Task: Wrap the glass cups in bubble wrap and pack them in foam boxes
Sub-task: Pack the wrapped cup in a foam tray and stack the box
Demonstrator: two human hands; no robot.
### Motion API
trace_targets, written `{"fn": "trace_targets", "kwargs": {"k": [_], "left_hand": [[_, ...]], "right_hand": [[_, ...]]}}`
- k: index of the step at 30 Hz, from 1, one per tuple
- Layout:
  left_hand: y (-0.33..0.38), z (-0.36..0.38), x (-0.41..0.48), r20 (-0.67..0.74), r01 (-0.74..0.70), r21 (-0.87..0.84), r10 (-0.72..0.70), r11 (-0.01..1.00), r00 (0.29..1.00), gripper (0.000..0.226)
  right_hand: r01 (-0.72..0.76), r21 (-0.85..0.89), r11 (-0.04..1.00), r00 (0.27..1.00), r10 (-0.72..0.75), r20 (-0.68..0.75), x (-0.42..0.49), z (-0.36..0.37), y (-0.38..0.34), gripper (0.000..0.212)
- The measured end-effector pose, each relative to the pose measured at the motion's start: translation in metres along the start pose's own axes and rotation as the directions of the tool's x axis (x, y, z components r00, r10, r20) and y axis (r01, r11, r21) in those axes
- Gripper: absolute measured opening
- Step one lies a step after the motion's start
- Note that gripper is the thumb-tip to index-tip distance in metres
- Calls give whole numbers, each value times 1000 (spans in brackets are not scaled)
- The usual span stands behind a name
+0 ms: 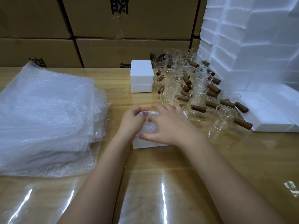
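A cup wrapped in bubble wrap (149,126) sits in an open white foam box (145,143) at the middle of the table. My left hand (132,121) pinches the wrap at the bundle's top left. My right hand (168,123) lies over the bundle with its fingers curled on the wrap, thumb at the near side. Most of the bundle and the box are hidden under my hands. Several bare glass cups with brown wooden handles (191,88) stand packed together to the right.
A thick pile of bubble wrap sheets (47,113) covers the table's left. Two closed foam boxes (141,78) are stacked behind my hands. Foam blocks (252,42) tower at the right, with flat foam pieces (271,113) below. Cardboard cartons (97,29) line the back.
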State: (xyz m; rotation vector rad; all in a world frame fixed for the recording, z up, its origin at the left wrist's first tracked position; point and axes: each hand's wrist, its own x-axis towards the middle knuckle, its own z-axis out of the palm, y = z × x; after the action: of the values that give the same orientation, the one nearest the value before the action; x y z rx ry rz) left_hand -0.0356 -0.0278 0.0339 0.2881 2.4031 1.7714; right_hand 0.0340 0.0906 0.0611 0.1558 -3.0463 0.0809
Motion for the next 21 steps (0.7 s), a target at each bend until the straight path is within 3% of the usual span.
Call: {"fn": "trace_targets", "kwargs": {"k": [9, 13, 16, 18, 21], "left_hand": [[-1, -3, 3, 15, 14, -5, -14, 1000, 1000, 35], [0, -2, 2, 31, 41, -81, -39, 996, 999, 32], [-1, -8, 2, 116, 49, -123, -35, 991, 993, 27], [-3, -12, 2, 170, 29, -141, -4, 990, 986, 21], [-8, -11, 0, 150, -13, -154, 37, 988, 988, 17]], "right_hand": [[-49, 100, 994, 995, 57, -77, 8, 19, -9, 64], [4, 231, 973, 998, 10, -60, 8, 20, -1, 48], [9, 445, 895, 1000, -4, -13, 5, 14, 11, 35], [-9, 615, 789, 1000, 2, 12, 2, 8, 19, 31], [1, 753, 659, 999, 33, -31, -4, -4, 30, 27]]}}
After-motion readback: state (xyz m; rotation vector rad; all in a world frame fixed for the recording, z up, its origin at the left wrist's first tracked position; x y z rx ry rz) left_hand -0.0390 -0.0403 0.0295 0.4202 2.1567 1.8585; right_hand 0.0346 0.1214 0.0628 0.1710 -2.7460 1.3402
